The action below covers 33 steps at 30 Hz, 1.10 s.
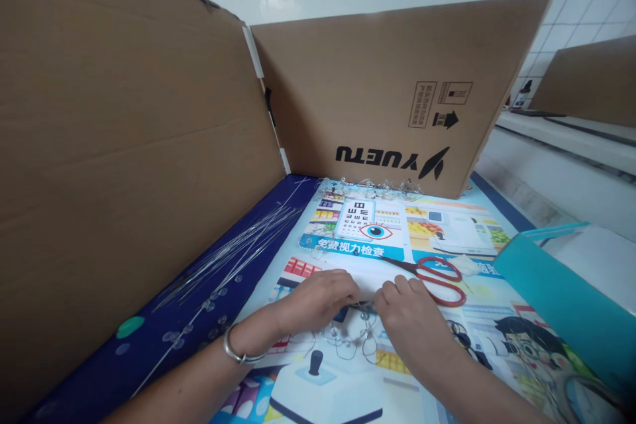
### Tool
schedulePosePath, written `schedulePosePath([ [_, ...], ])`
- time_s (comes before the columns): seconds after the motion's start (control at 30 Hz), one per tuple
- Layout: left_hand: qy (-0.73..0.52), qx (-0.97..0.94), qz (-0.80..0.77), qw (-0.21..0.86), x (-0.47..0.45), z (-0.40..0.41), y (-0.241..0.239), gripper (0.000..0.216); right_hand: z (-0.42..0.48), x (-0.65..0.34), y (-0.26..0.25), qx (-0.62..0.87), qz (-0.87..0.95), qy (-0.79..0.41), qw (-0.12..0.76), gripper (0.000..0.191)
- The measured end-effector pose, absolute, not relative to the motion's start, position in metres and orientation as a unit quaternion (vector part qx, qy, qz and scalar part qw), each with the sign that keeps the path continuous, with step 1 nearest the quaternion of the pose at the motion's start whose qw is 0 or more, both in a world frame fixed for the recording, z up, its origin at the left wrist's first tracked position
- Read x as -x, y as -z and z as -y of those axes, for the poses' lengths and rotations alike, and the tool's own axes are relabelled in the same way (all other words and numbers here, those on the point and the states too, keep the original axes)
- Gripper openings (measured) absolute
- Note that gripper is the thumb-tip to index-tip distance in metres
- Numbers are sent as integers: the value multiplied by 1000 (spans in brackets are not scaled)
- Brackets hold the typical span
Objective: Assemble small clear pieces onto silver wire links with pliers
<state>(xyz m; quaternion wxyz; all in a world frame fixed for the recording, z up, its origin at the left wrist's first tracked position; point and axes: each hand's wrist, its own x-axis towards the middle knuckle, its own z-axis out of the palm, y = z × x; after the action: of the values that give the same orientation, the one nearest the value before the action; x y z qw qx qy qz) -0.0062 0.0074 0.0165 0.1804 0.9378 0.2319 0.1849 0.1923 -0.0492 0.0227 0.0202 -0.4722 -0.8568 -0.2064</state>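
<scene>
My left hand (328, 295), with a silver bangle (238, 348) on its wrist, is pinched closed near the middle of the printed mat; what its fingertips hold is too small to make out, though thin wire shows there. My right hand (405, 308) is closed beside it, around a dark metal tool whose narrow tip (364, 306) points toward the left hand; its kind is hidden by the fingers. Below both hands hang looped thin wire and clear beads (365, 316). Just beyond the right hand lie red-handled scissors (440, 278), blades pointing left.
Cardboard panels (377, 93) wall off the left and back. Straight wires (238, 238) and loose clear beads (209, 305) lie on the blue strip at left, near a green disc (130, 326). Beaded wire pieces (368, 187) line the back. A teal box (556, 291) stands at right.
</scene>
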Motion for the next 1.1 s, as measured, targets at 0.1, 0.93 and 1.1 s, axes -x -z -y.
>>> schedulePosePath([
  [0.1,-199,-928,-261,176,7,-8,-12,13,51,-191,-22,477,853,212,18,13],
  [0.93,-232,-916,-285,158,2,-3,-6,14,53,-191,-20,479,845,234,37,10],
  [1.1,-236,-913,-294,156,1,-2,-7,15,53,-191,-19,477,847,232,39,11],
])
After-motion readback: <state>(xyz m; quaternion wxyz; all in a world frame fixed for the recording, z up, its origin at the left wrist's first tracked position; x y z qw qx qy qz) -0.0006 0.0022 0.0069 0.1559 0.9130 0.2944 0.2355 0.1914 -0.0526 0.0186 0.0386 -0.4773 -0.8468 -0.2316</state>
